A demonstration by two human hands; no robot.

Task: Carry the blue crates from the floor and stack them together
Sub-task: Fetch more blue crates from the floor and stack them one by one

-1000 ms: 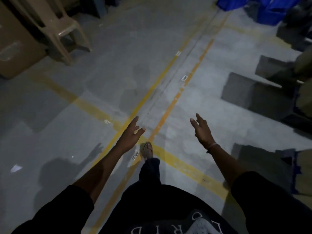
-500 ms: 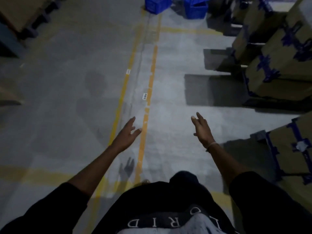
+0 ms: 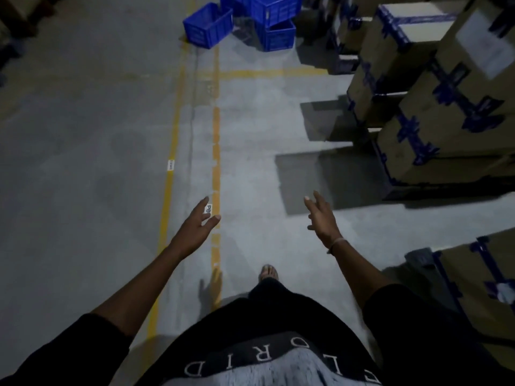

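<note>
Your left hand (image 3: 196,228) and right hand (image 3: 322,217) both reach forward with fingers relaxed, grasping nothing. The blue crates (image 3: 242,22) sit on the floor (image 3: 83,162) well ahead, at the far end of the yellow lines (image 3: 216,151), left of the cardboard boxes (image 3: 434,87).

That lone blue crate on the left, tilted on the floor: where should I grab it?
Judging from here: the blue crate sits open-topped and apart from the others. Approach from its near side and grip the top rim at both short ends, one hand each.
</note>
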